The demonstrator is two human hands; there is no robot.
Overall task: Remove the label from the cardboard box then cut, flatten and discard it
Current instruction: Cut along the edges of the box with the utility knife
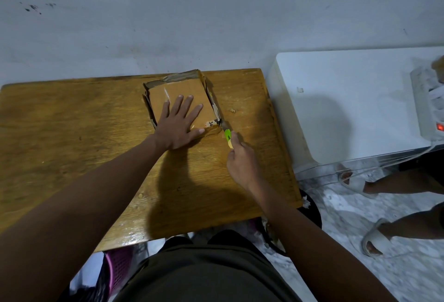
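Note:
A brown cardboard box [182,89] lies low on the wooden table [72,121], its torn side flaps folded around the top panel. A scrap of white label [210,123] marked "34" clings near its front right corner. My left hand [179,121] presses flat on the box top, fingers spread. My right hand [241,161] grips a green-handled knife [227,136]. The blade tip is at the box's front right corner.
A white appliance [348,104] stands right of the table, with a white power strip [430,104] on it showing a red light. Another person's sandalled feet [374,239] are on the marble floor at right. A purple basket [115,263] sits under the table's near edge.

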